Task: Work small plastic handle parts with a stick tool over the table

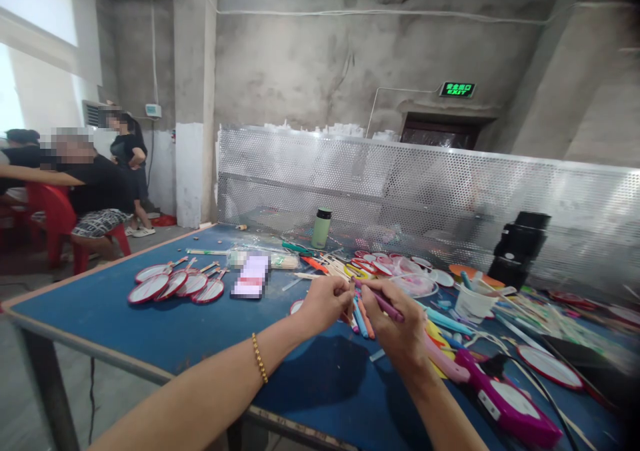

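A slim purple pen-shaped stick (393,309) is held in the bare right hand (403,317), with thumb and fingers clamped on its barrel and its far end directed at the left hand (325,302). By this grip the tip is presumably steered, as with a pen. The left thumb and fingertips are pinched together beside that tip; whether something small is gripped there cannot be told. Both hands are held close together, slightly above the blue tabletop (95,321), probably so that one steadies while the other works. Blue and orange marker-like sticks (365,317) are seen just below, seemingly kept within short reach. A purple-and-pink plastic glue-gun-like tool (515,401) is laid beside the right forearm, its pale pink front pointed toward the hands. Red-rimmed white discs with wooden handles (147,289) are fanned out at left, perhaps to keep them separate. Open room is offered on the left and along the near table edge; on the right, movement is restricted by clutter, a white plastic tub (473,306) and a black cable. The far side is bounded by an upright perforated metal panel (300,164).
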Action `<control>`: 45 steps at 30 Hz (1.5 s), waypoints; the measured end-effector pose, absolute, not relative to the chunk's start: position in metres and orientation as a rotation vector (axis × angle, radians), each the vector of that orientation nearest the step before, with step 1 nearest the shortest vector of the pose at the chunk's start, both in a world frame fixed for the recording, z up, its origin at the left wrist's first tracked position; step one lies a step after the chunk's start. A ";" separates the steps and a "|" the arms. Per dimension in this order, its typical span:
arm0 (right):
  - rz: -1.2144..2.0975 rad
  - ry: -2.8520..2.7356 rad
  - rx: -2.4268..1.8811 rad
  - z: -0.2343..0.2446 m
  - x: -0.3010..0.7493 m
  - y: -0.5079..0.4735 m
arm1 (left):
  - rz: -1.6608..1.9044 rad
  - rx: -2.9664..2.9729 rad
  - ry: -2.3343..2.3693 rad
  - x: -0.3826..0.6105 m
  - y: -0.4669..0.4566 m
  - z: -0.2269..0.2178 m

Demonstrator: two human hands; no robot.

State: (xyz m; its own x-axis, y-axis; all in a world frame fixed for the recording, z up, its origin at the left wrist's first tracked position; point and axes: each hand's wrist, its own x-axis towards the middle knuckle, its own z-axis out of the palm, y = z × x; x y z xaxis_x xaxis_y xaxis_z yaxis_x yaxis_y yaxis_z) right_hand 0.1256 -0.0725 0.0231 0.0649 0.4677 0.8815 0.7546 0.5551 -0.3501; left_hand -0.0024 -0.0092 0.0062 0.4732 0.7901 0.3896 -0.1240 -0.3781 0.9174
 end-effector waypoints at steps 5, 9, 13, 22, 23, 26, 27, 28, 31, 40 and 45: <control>-0.295 -1.569 -1.060 0.023 0.126 -0.072 | 1.083 1.669 0.591 -0.003 -0.010 0.007; -0.282 -1.597 -1.062 0.024 0.126 -0.074 | 1.105 1.679 0.595 -0.003 -0.011 0.008; -0.300 -1.574 -1.058 0.024 0.126 -0.074 | 1.092 1.677 0.598 -0.004 -0.011 0.009; -0.271 -1.576 -1.059 0.023 0.127 -0.073 | 1.087 1.683 0.610 -0.004 -0.012 0.010; -0.272 -1.585 -1.059 0.023 0.127 -0.073 | 1.088 1.682 0.608 -0.004 -0.012 0.010; -0.279 -1.584 -1.061 0.024 0.126 -0.074 | 1.096 1.679 0.604 -0.005 -0.012 0.010; -0.282 -1.574 -1.061 0.024 0.126 -0.074 | 1.094 1.680 0.606 -0.005 -0.012 0.010; -0.286 -1.568 -1.061 0.024 0.126 -0.074 | 1.092 1.680 0.610 -0.004 -0.012 0.010; -0.304 -1.581 -1.060 0.025 0.125 -0.074 | 1.088 1.682 0.615 -0.004 -0.010 0.008; -0.267 -1.584 -1.057 0.024 0.127 -0.072 | 1.088 1.676 0.600 -0.004 -0.011 0.008; -0.268 -1.579 -1.045 0.023 0.127 -0.073 | 1.096 1.685 0.606 -0.004 -0.011 0.008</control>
State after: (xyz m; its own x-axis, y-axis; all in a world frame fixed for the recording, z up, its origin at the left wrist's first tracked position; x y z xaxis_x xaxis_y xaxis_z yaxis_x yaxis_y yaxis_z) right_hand 0.1267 -0.0726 0.0232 0.0640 0.4703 0.8802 0.7346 0.5748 -0.3606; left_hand -0.0040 -0.0110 0.0085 0.4645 0.7994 0.3809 -0.1021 -0.3790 0.9198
